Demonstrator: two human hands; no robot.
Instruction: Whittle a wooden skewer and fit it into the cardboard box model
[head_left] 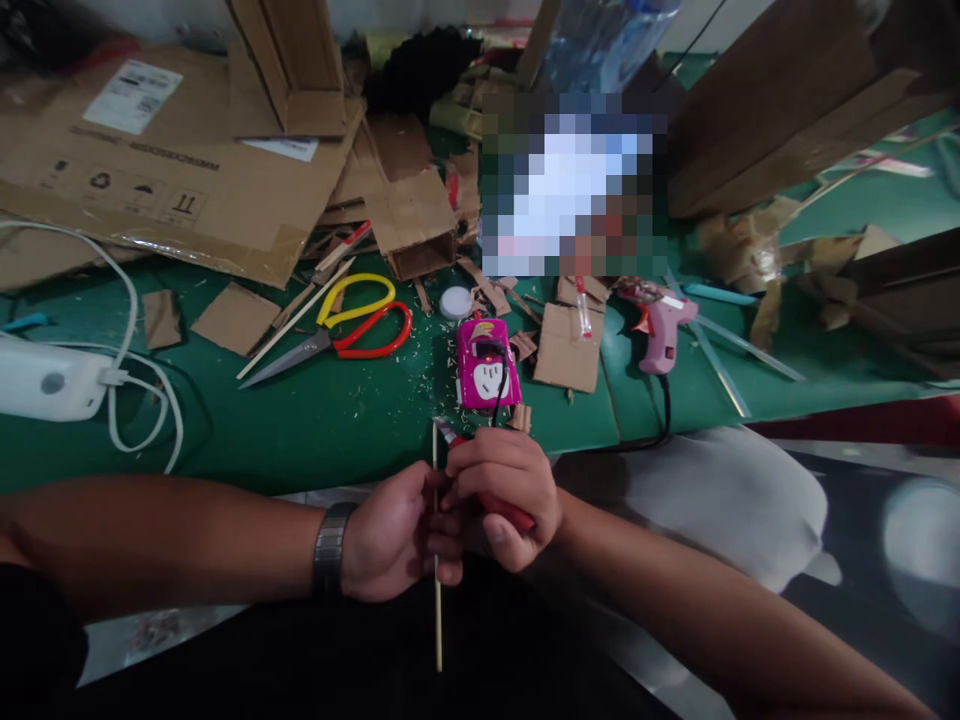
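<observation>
My left hand (397, 530), with a metal-banded watch on its wrist, is closed around a thin wooden stick (439, 625). The stick stands lengthwise, its far tip over the table's front edge and its lower end over my lap. My right hand (510, 490) is wrapped round a red-handled cutter knife (510, 512). The short blade pokes out beyond my fingers, close beside the stick's far end; whether they touch I cannot tell. Just past the blade lies a bright pink device (487, 385) with a white cartoon face and a black cable.
Scissors (330, 330) with yellow and red handles lie open on the green table (360, 440), among pale shavings. A pink glue gun (660, 325) and clear glue sticks are at the right. Cardboard sheets (187, 200) and scraps crowd the back; a white power bank-like box (52, 380) sits left.
</observation>
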